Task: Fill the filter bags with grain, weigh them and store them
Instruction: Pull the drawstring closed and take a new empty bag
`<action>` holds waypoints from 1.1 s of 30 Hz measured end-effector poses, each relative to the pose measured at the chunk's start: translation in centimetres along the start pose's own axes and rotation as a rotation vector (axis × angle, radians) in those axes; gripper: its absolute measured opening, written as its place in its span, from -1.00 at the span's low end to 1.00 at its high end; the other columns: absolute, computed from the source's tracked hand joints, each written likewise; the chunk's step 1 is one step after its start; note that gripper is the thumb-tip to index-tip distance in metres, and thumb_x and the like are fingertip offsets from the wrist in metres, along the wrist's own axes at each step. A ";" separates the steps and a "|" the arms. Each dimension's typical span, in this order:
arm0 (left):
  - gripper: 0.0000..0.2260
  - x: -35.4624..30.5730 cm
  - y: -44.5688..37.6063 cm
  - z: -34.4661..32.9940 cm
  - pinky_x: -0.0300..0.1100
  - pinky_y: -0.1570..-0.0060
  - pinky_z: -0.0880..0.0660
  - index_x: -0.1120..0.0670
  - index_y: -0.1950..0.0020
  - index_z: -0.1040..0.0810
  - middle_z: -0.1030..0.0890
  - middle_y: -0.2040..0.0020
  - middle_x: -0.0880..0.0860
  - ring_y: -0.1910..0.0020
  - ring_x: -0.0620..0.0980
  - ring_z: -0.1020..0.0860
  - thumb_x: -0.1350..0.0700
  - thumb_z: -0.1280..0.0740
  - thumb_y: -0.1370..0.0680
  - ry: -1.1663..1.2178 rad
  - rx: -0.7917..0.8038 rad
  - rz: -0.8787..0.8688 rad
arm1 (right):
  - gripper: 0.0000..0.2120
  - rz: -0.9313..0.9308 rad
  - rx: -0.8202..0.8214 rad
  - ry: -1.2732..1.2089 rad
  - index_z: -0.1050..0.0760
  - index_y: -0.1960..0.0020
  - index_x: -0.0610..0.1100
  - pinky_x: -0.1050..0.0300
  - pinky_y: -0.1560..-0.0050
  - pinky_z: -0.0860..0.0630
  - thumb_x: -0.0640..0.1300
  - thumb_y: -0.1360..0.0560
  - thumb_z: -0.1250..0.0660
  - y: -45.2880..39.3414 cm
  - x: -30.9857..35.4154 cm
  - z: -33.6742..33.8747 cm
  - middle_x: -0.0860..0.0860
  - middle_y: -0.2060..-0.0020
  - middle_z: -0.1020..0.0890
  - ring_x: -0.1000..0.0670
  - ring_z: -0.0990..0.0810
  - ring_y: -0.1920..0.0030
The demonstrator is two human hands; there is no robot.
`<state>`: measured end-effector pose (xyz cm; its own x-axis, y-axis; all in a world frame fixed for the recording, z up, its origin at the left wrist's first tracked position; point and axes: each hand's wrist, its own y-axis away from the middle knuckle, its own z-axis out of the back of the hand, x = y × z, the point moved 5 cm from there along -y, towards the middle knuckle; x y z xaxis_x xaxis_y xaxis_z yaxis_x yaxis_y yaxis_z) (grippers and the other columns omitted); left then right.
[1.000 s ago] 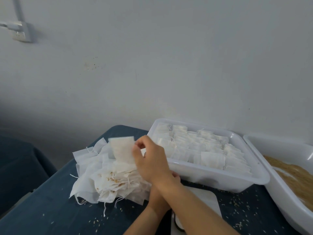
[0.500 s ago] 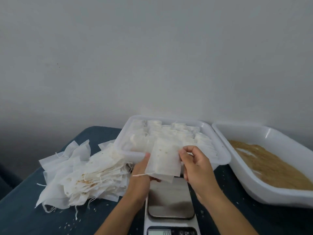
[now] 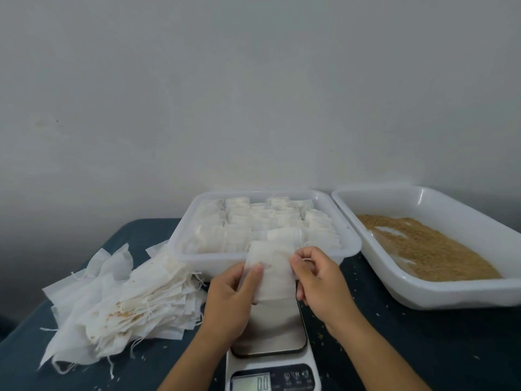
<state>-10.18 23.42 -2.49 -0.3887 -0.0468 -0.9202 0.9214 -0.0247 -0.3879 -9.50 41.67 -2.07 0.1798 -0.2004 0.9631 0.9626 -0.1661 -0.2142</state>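
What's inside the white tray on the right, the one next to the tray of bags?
The right tray holds loose brown grain, spread over most of its floor, with a bare white patch near the back left. Whether anything lies buried under the grain cannot be seen.

White, semi-translucent filter bag point(image 3: 272, 275). White filter-bag pile point(image 3: 121, 303), flecked with tan grain. White plastic tray point(image 3: 349, 244) of filled white bags. Second white tray point(image 3: 451, 292) with golden-brown grain point(image 3: 423, 246). Scale point(image 3: 272, 359): white body, brushed silver platform, black panel, pale grey-green display with dark digits. Dark teal tablecloth point(image 3: 423, 348), speckled with pale grains. Pale grey wall point(image 3: 253, 94).
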 end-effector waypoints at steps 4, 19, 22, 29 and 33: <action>-0.75 -0.5 0.2 0.6 -0.27 0.34 -0.40 0.11 0.20 -0.68 -0.48 0.41 -0.16 0.39 -0.20 -0.42 0.00 -0.39 -0.59 -0.030 -0.051 -0.005 | -0.96 0.068 -0.026 0.021 -0.56 -0.07 0.02 0.31 0.38 -0.47 -0.07 -0.65 -0.33 0.3 0.6 -0.1 0.06 0.34 -0.66 0.10 -0.56 0.46; -0.63 -2.7 -0.6 6.9 -0.26 0.48 -0.29 0.13 0.21 -0.49 -0.37 0.44 -0.12 0.47 -0.16 -0.31 -0.11 -0.35 -0.64 -0.110 -0.445 0.039 | -0.85 0.062 -0.059 -0.102 -0.60 0.06 -0.07 0.27 0.38 -0.47 -0.05 -0.64 -0.35 0.7 0.5 -0.2 0.02 0.47 -0.57 0.09 -0.52 0.47; -0.66 -3.5 -1.4 12.3 -0.15 0.40 -0.33 0.10 0.20 -0.54 -0.47 0.43 -0.06 0.44 -0.10 -0.41 -0.11 -0.30 -0.64 -0.299 -0.543 0.065 | -0.85 0.029 -0.079 -0.117 -0.58 0.04 -0.04 0.29 0.41 -0.44 -0.01 -0.66 -0.31 0.6 0.1 0.1 0.03 0.49 -0.54 0.11 -0.49 0.48; -0.68 0.4 -1.6 19.4 -0.09 0.28 -0.36 0.19 0.29 -0.49 -0.58 0.37 0.13 0.30 0.12 -0.54 0.06 -0.31 -0.61 -1.006 -0.331 0.442 | -0.85 -0.007 -0.099 -0.172 -0.61 0.02 -0.03 0.24 0.43 -0.43 -0.01 -0.65 -0.33 0.4 0.2 0.0 0.04 0.40 -0.61 0.13 -0.47 0.46; -0.69 0.8 -0.9 19.1 -0.04 0.07 -0.48 0.16 -0.06 -0.56 -0.59 0.09 0.09 0.10 0.13 -0.56 -0.09 -0.34 -0.57 -1.177 -0.253 0.580 | -0.85 -0.008 -0.112 -0.169 -0.63 0.02 -0.01 0.28 0.46 -0.42 0.00 -0.65 -0.33 0.6 0.5 0.2 0.04 0.36 -0.66 0.17 -0.49 0.46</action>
<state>-11.43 4.28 -1.83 0.4020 -0.8182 -0.4111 0.8793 0.4702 -0.0761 -8.83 41.69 -1.64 0.2131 -0.0356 0.9764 0.9372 -0.2748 -0.2146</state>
